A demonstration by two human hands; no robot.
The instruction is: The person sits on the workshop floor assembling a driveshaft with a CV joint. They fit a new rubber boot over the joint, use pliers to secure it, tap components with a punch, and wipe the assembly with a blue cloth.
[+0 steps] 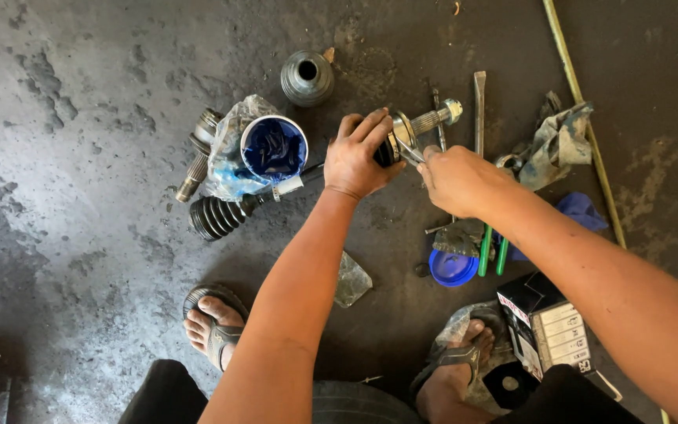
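Steel-grey, threaded drive-axle joint (421, 126) sits gripped in the left hand (361, 157). At its 3 o'clock, the right hand (457, 179) closes around a thin metal tool (411, 151). Blue grease tub (274, 149) lies at 9 o'clock.

Bare floor (80, 235) left open; tools (480, 118), rag (559, 145) probably crowd right.

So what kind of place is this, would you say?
Probably a car repair workshop: an oil-stained concrete floor, a drive shaft with a ribbed rubber boot, an open tub of blue grease, and hand tools lying about.
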